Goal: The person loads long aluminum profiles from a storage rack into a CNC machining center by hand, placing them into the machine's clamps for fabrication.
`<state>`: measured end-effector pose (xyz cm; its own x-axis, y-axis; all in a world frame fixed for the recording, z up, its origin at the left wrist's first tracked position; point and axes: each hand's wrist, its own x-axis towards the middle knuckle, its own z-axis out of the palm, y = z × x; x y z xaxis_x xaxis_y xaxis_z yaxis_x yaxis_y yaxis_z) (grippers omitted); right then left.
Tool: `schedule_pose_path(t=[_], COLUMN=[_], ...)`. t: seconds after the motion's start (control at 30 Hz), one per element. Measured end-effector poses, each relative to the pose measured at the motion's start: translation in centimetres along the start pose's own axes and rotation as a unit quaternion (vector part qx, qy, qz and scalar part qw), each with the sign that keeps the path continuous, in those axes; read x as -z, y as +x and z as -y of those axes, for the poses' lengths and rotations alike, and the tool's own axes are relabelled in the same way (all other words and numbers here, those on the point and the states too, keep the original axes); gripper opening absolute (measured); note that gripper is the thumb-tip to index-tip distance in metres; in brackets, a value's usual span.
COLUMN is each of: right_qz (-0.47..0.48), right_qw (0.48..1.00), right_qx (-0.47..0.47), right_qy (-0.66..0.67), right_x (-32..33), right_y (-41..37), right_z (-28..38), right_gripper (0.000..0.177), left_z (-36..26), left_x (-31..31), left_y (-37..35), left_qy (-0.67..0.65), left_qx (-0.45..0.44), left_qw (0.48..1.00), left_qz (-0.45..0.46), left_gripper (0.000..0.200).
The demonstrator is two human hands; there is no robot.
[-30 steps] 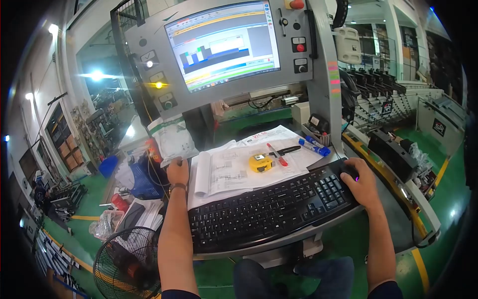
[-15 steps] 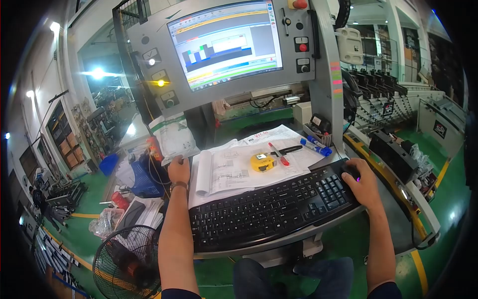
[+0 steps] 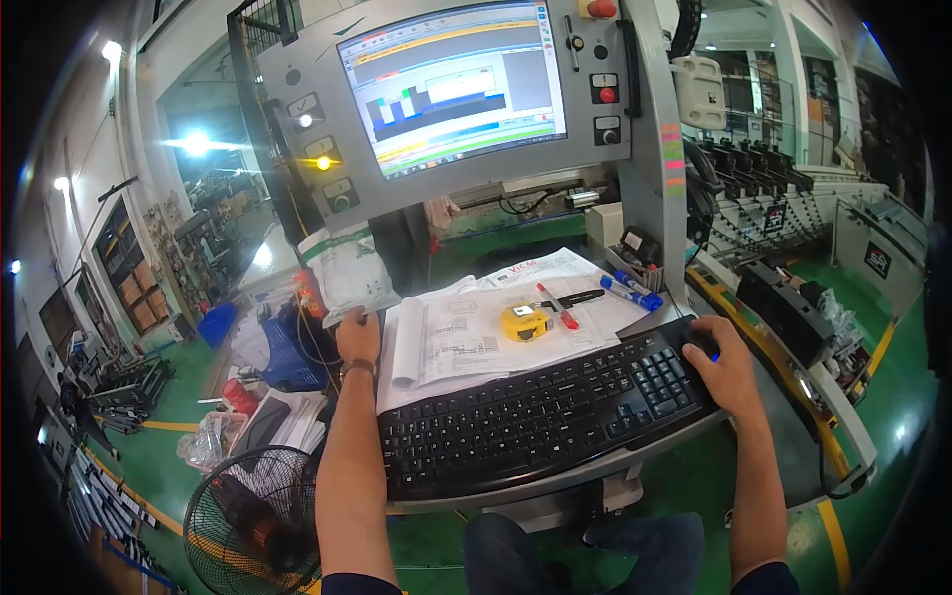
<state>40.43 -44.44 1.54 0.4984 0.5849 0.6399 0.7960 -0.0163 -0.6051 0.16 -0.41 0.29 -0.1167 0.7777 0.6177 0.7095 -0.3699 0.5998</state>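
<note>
My right hand [image 3: 727, 367] lies over a dark computer mouse [image 3: 702, 349] with a small blue glow, at the right end of the black keyboard [image 3: 535, 416]. My left hand [image 3: 358, 335] is closed at the left edge of the desk, beside the papers and just below a white plastic bag [image 3: 349, 270]. Its fingers are curled, and what they grip, if anything, is hidden. Between the hands, printed drawing sheets [image 3: 451, 342] with a rolled left edge carry a yellow tape measure [image 3: 526, 322], a red pen [image 3: 558, 307] and a black pen [image 3: 580, 297].
A control panel with a lit screen [image 3: 456, 89] and buttons stands above the desk. Blue markers [image 3: 633, 290] lie at the right by a small box. A black fan [image 3: 253, 521] and a blue basket [image 3: 290, 357] are at the left. Machinery [image 3: 783, 213] stands at the right.
The view has shifted very slightly. Both hands stay in place, and the mouse glow looks bluer than before.
</note>
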Motion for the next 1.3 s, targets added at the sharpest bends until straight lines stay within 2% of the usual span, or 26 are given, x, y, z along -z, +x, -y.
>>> schedule_pose_path(t=[1.07, 1.3], right_qz=[0.0, -0.007], right_qw=[1.0, 1.0], right_qx=[-0.001, -0.005], right_qy=[0.008, 0.012], right_x=[-0.1, 0.2], right_y=[0.0, -0.1], right_z=[-0.4, -0.2], right_gripper=[0.035, 0.035], left_z=[0.0, -0.6], left_x=[0.0, 0.6], left_y=[0.0, 1.8], left_qy=[-0.014, -0.036], left_qx=[-0.003, -0.005], left_qw=[1.0, 0.999], left_qz=[-0.001, -0.039], left_gripper=[0.039, 0.049])
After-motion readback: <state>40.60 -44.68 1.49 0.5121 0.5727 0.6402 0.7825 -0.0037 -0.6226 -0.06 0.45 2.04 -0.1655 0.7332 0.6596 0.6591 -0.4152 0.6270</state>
